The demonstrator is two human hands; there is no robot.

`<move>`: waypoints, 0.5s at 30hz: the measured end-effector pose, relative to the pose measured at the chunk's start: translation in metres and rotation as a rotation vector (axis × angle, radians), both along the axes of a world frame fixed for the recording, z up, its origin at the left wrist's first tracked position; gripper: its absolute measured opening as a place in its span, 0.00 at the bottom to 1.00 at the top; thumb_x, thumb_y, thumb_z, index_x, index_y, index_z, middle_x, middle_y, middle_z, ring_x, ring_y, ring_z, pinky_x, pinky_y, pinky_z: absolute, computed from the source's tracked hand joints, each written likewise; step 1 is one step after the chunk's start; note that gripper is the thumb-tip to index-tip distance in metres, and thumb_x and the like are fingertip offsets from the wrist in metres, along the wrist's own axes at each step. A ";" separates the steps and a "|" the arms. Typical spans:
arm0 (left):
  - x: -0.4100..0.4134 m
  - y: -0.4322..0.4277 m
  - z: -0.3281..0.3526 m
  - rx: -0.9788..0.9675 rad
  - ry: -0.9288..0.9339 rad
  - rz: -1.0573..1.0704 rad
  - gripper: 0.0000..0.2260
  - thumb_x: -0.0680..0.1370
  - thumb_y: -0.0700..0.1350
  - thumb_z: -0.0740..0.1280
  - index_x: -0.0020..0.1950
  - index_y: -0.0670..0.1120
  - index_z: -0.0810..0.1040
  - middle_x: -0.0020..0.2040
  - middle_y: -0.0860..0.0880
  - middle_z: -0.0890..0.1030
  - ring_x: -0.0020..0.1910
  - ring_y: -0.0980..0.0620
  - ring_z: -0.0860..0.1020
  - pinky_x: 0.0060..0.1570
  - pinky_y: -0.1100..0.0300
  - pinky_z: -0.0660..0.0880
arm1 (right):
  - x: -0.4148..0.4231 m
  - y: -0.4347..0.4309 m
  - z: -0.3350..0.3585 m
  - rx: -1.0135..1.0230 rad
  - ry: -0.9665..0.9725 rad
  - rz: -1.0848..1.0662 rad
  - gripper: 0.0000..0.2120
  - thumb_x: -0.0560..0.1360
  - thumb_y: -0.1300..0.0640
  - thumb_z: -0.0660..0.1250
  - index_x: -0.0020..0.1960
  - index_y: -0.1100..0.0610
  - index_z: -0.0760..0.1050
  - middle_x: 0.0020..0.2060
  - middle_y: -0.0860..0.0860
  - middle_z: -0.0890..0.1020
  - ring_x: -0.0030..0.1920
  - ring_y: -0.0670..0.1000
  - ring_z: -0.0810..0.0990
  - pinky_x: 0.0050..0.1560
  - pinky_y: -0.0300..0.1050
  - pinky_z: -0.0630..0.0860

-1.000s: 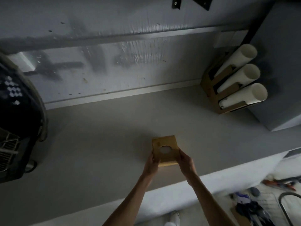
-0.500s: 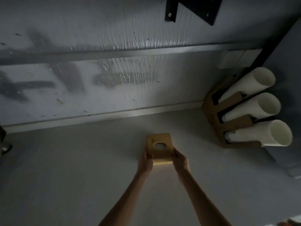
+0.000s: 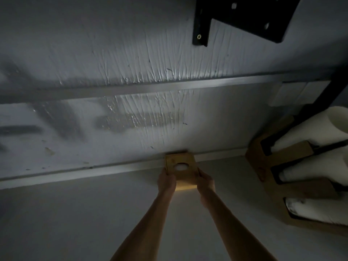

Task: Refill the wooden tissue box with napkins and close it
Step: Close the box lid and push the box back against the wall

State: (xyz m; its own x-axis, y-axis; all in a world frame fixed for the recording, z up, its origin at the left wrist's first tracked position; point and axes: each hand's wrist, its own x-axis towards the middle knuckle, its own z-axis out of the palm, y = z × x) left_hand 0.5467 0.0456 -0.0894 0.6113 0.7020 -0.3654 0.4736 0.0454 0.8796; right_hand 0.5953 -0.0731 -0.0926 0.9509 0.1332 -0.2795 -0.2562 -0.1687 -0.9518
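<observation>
The wooden tissue box point(image 3: 185, 159) stands at the back of the grey counter, its far edge against the wall's baseboard. Its lid is on, and white napkin shows through the round hole point(image 3: 181, 166) in the top. My left hand point(image 3: 166, 181) grips the box's left side. My right hand point(image 3: 205, 182) grips its right side. Both arms reach forward from the bottom of the view.
A wooden rack point(image 3: 286, 166) with white paper-cup stacks point(image 3: 320, 132) stands on the counter point(image 3: 75, 213) at the right. A black metal bracket point(image 3: 235, 17) hangs on the wall above. A pale baseboard strip point(image 3: 75, 174) runs along the counter's back.
Both hands have pushed the box away from me, from the counter's front edge back to the wall. The view has moved forward with it.
</observation>
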 end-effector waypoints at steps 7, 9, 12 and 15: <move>-0.003 -0.014 0.014 -0.130 -0.097 0.045 0.17 0.73 0.41 0.60 0.61 0.46 0.75 0.61 0.40 0.79 0.58 0.39 0.78 0.52 0.49 0.74 | 0.005 0.000 -0.001 0.024 0.109 0.045 0.16 0.76 0.63 0.64 0.64 0.60 0.75 0.47 0.50 0.81 0.43 0.45 0.76 0.38 0.36 0.72; -0.020 -0.016 0.023 -0.428 -0.063 -0.044 0.25 0.80 0.53 0.59 0.75 0.55 0.56 0.74 0.49 0.65 0.71 0.40 0.67 0.59 0.40 0.68 | -0.007 -0.022 0.008 -0.044 0.168 0.272 0.21 0.80 0.64 0.57 0.72 0.62 0.62 0.60 0.51 0.73 0.49 0.38 0.74 0.45 0.32 0.69; -0.057 -0.001 0.044 -0.263 -0.045 -0.280 0.38 0.78 0.55 0.65 0.77 0.57 0.39 0.79 0.49 0.46 0.76 0.41 0.56 0.63 0.45 0.68 | -0.022 -0.053 0.014 -0.056 0.021 0.303 0.24 0.80 0.57 0.58 0.75 0.58 0.56 0.72 0.52 0.63 0.67 0.43 0.67 0.61 0.37 0.62; -0.098 0.020 0.052 -0.073 0.040 -0.286 0.35 0.78 0.54 0.64 0.78 0.48 0.49 0.78 0.47 0.55 0.75 0.43 0.60 0.66 0.47 0.67 | -0.041 -0.078 0.015 -0.097 0.183 0.221 0.18 0.79 0.58 0.62 0.67 0.62 0.68 0.58 0.54 0.75 0.54 0.53 0.75 0.50 0.41 0.72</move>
State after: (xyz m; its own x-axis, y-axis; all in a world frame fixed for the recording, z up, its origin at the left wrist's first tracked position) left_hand 0.4484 0.0652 -0.0375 0.7646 0.4742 -0.4366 0.5105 -0.0319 0.8593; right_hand 0.5540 -0.1509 -0.0775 0.8344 0.2955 -0.4652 -0.3689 -0.3277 -0.8698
